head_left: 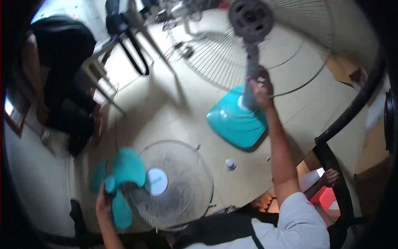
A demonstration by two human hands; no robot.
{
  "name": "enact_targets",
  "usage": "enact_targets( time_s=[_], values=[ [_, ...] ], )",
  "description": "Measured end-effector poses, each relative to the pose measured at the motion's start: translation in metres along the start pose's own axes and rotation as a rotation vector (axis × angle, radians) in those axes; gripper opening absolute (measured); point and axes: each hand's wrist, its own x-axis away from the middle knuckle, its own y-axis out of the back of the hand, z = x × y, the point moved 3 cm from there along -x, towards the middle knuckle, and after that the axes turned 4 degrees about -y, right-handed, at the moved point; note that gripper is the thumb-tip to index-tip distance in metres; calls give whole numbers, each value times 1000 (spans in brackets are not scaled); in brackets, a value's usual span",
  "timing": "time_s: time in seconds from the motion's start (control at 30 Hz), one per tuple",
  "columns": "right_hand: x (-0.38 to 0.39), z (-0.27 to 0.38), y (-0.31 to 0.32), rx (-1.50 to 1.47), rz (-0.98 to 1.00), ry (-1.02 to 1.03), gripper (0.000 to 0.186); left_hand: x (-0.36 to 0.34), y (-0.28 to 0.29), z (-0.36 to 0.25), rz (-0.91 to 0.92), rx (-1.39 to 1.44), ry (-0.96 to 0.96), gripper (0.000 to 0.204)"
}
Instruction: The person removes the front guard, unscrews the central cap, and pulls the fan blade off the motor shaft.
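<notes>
My left hand [103, 201] grips a teal fan blade [127, 166] by its hub at the lower left. Next to the blade, a round wire fan grille [178, 207] with a white centre disc lies flat on the table. My right hand [262, 88] is closed around the pale fan stand [250, 66], above its teal base [236, 124]. On top of the stand is a grey motor housing [251, 20], with the rear wire guard [306, 79] spreading around it. A small white knob [230, 164] sits on the table between the base and the grille.
A person in dark clothes [66, 54] is at the left, near a chair [101, 81]. A black strap [137, 58] hangs at the back. Another person's hand [330, 177] is by the dark rail [340, 191] at the right. A cardboard box [342, 70] stands at the far right.
</notes>
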Motion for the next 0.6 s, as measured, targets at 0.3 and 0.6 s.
enact_targets(
  time_s=[0.3, 0.6],
  values=[
    [-4, 33, 10, 174, 9, 126, 64, -63, 107, 75, -209, -172, 118, 37],
    [-67, 21, 46, -666, 143, -45, 50, -56, 110, 25, -348, -1650, 86, 36]
  ],
)
